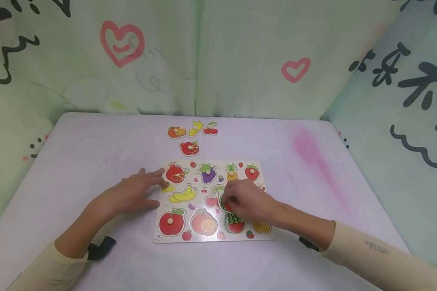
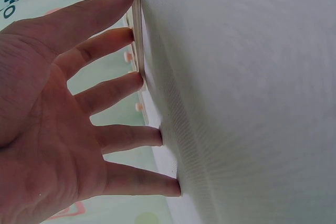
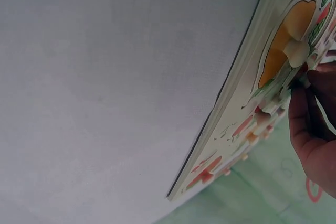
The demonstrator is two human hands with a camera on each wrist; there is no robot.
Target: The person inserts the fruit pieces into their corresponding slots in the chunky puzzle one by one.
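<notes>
A fruit knob-puzzle board (image 1: 164, 239) lies flat on the table. My left hand (image 1: 132, 192) is at its left edge, fingers spread; in the left wrist view the thumb and two fingers (image 2: 113, 85) touch the board's side. My right hand (image 1: 253, 202) pinches a watermelon piece (image 1: 223, 205) over the board, just above the printed watermelon recess (image 1: 234, 223). The fingers partly cover this piece. Knobbed apple (image 1: 171, 228), grapes (image 1: 208, 177), pineapple (image 1: 232, 174), strawberry (image 1: 252, 173) and pear (image 3: 286, 40) pieces sit in the board.
Beyond the board lie loose orange (image 1: 176, 132), banana (image 1: 194, 129), cherry (image 1: 211, 130) and pomegranate (image 1: 189, 148) pieces. The table (image 1: 94, 161) has a pink smear at right. Printed curtains (image 1: 240, 60) stand around its back and sides.
</notes>
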